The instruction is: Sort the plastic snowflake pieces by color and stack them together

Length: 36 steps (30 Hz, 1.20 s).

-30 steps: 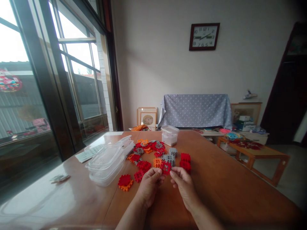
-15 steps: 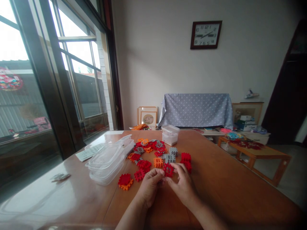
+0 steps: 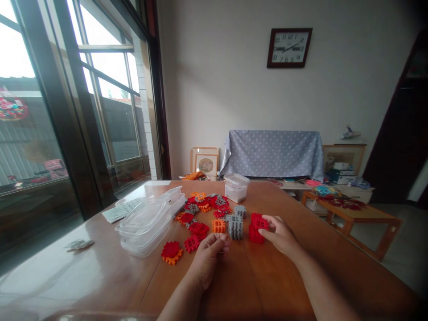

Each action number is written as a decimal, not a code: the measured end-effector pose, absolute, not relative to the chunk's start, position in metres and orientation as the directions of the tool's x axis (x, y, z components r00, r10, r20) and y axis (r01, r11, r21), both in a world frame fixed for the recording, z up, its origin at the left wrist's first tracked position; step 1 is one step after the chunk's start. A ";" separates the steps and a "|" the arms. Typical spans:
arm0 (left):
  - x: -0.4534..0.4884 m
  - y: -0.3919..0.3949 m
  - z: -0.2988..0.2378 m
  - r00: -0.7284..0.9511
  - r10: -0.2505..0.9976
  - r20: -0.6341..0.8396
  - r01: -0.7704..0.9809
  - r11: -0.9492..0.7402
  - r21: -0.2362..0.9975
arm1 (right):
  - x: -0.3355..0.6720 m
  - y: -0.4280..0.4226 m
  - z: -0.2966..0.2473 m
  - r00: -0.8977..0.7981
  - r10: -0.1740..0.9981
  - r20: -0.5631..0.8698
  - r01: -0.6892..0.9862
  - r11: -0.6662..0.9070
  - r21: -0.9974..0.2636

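My right hand (image 3: 279, 234) grips a red interlocking plastic piece (image 3: 262, 222) at the red stack (image 3: 256, 236), thumb and fingers on its right side. Closer to the middle, my left hand (image 3: 210, 252) is closed, its thumb against curled fingers; whether anything is inside is hidden. Just beyond it stand a grey stack of the same notched pieces (image 3: 236, 228) and an orange one (image 3: 219, 226). Red pieces (image 3: 191, 244) lie left of my left hand, and a red-on-orange pair (image 3: 171, 252) lies further left.
Several red, orange and grey pieces (image 3: 199, 228) form a curved group on the wooden table (image 3: 267, 285). Clear plastic boxes (image 3: 143, 232) and a printed sheet (image 3: 122, 210) lie at left. A lidded clear container (image 3: 236, 189) stands at the back.
My right hand has moved right, from beside my left hand to the red stack. The red piece has left my left hand. The grey pieces in front now show as an upright stack.
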<state>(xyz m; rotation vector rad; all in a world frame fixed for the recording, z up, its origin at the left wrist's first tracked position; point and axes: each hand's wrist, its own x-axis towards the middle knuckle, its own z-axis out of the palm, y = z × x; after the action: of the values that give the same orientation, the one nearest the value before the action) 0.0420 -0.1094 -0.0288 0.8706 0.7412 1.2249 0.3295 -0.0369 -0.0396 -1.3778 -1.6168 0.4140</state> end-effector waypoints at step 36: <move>0.027 -0.109 -0.039 -0.240 0.869 0.434 0.444 -0.299 0.845 | 0.210 -0.097 -0.072 -0.112 0.933 0.341 0.366 0.358 -0.859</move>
<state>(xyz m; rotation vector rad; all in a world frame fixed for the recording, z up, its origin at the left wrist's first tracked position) 0.0269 -0.1090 -0.0388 1.6452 1.5723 1.5534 0.2103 -0.0968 -0.0722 -1.1724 -1.6712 0.7491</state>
